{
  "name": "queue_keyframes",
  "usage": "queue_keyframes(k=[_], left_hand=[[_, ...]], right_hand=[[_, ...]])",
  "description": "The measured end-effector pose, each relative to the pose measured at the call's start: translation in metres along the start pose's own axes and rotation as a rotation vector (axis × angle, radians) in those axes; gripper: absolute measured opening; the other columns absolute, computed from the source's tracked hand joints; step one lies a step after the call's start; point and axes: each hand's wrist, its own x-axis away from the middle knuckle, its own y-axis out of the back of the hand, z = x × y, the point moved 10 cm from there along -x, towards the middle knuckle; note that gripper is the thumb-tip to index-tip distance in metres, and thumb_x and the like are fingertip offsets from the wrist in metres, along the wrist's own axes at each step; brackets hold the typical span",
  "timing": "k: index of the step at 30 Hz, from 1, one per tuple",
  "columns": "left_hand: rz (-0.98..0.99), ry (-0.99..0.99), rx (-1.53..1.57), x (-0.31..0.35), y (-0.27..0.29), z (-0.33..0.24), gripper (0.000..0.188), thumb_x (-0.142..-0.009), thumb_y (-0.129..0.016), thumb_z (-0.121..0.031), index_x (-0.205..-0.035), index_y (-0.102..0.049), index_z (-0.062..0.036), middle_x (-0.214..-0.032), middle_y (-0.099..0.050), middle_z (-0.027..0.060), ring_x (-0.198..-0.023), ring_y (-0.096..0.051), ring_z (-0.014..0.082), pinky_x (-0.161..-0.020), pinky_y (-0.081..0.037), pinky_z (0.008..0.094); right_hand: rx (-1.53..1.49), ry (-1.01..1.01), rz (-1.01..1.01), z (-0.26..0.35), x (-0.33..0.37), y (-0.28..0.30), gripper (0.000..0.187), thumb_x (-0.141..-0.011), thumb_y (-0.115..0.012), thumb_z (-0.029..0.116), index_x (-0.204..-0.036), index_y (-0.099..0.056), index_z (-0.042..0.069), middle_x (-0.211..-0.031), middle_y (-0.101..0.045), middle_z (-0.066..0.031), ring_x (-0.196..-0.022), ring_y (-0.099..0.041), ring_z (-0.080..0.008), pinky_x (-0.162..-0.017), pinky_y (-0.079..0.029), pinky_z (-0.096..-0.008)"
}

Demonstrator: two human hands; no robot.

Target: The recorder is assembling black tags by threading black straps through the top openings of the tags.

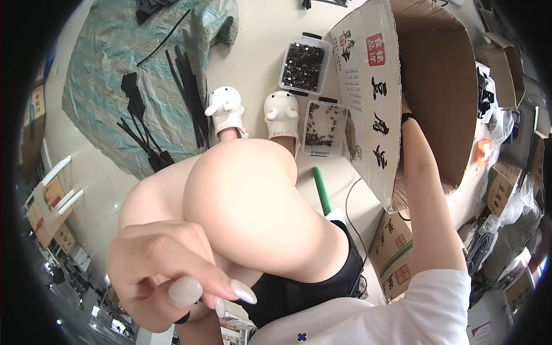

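Close to the camera at the lower left, my left hand [167, 270] is raised with its fingers curled together. Whatever it may hold is hidden, apart from a tiny dark bit near the fingertips. My right arm stretches up to a large open cardboard box [440, 138] lying on its side. The right hand [406, 105], with a black band at its wrist, is inside the box, and its fingers are hidden behind the pale printed flap [374, 103]. A dark patch shows beside that hand, too covered to name.
Two clear plastic bins, one [303, 64] full of small dark parts, another [325, 129] with fewer, stand by my white slippers [282, 115]. Black strips [187, 86] lie on a green woven sheet [103, 75]. A green rod [322, 190] and another carton [397, 247] are near my legs.
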Motion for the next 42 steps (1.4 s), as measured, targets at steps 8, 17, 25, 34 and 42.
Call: queue_keyframes(k=[8,17,25,34,42], left_hand=[[-0.143,0.227,0.006,0.011,0.005,0.006,0.026,-0.086,-0.042,-0.018,-0.076,-0.055,0.0031,-0.066,-0.053,0.0090,-0.061,-0.054,0.0154,-0.067,-0.044,0.0268],[-0.315,0.157,-0.562,0.022,-0.011,-0.025,0.018,-0.082,-0.054,-0.012,-0.083,-0.059,0.0058,-0.071,-0.051,0.0069,-0.065,-0.050,0.0104,-0.064,-0.038,0.0206],[-0.060,-0.366,-0.907,0.027,-0.096,-0.091,0.049,-0.063,-0.074,-0.017,-0.105,-0.054,-0.0010,-0.108,-0.053,0.0139,-0.099,-0.052,0.0290,-0.085,-0.041,0.0342],[-0.023,-0.331,-0.225,0.047,-0.061,-0.110,0.021,-0.088,-0.054,-0.021,-0.091,-0.054,-0.0003,-0.078,-0.055,0.0017,-0.067,-0.049,0.0077,-0.060,-0.040,0.0202],[-0.047,-0.430,0.462,0.042,0.019,-0.061,0.028,-0.092,-0.039,-0.020,-0.104,-0.048,0.0035,-0.083,-0.055,0.0025,-0.067,-0.050,0.0059,-0.063,-0.040,0.0173]], right_hand=[[0.608,0.001,0.046,0.026,0.017,-0.041,0.080,-0.064,-0.070,0.044,-0.115,-0.045,-0.012,-0.106,-0.055,-0.0270,-0.102,-0.054,-0.0339,-0.085,-0.043,-0.0349],[-0.135,0.275,0.038,0.328,0.329,0.063,0.031,-0.082,-0.063,0.029,-0.097,-0.060,0.002,-0.069,-0.052,0.0053,-0.057,-0.043,-0.0013,-0.047,-0.030,-0.0171],[-0.317,0.754,0.231,0.488,0.617,0.049,0.024,-0.077,-0.066,0.012,-0.088,-0.055,-0.005,-0.070,-0.050,0.0032,-0.064,-0.043,-0.0032,-0.056,-0.034,-0.0161],[-0.290,1.412,-0.594,0.542,0.707,0.024,0.038,-0.093,-0.043,0.027,-0.099,-0.054,-0.009,-0.087,-0.057,-0.0093,-0.077,-0.051,-0.0100,-0.067,-0.038,-0.0180],[-0.733,0.812,0.584,0.569,0.643,-0.070,0.027,-0.089,-0.048,0.015,-0.066,-0.050,0.001,-0.056,-0.038,0.0051,-0.052,-0.026,-0.0012,-0.048,-0.018,-0.0191]])
